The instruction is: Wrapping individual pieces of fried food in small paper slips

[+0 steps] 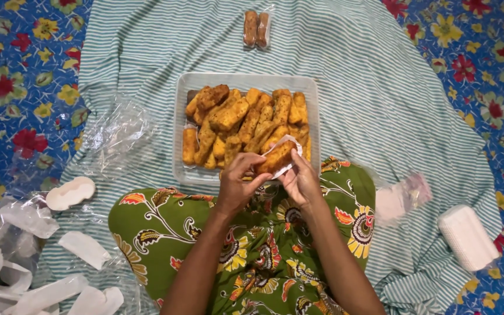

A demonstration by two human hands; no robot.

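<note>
head view, as i see it from my remote station. both hands meet over the near edge of a clear plastic tray (177, 116) that rests on a green-and-white striped cloth (368, 87). my left hand (237, 181) and right hand (298, 181) together grasp one golden fried stick (275, 157), which sits in a white paper wrapper (290, 153); the fingers of both hands are closed around stick and wrapper, just above the tray's front rim. the tray holds a heap of similar fried sticks (246, 119), piled closely and touching one another. beyond the tray, near the top edge, lies a small clear packet with two brown sticks (256, 28), well apart from the hands. to the left lie crumpled clear plastic (118, 125), a white oval paper piece (70, 192), and more white wrappers (42, 286) scattered at the lower left. to the right lie a small clear bag (406, 195) and a stack of white paper cases (468, 236). a green floral skirt (164, 227) covers the lap beneath the forearms. a blue floral cloth (13, 76) borders the striped one. nothing lies between the hands and the tray.
</note>
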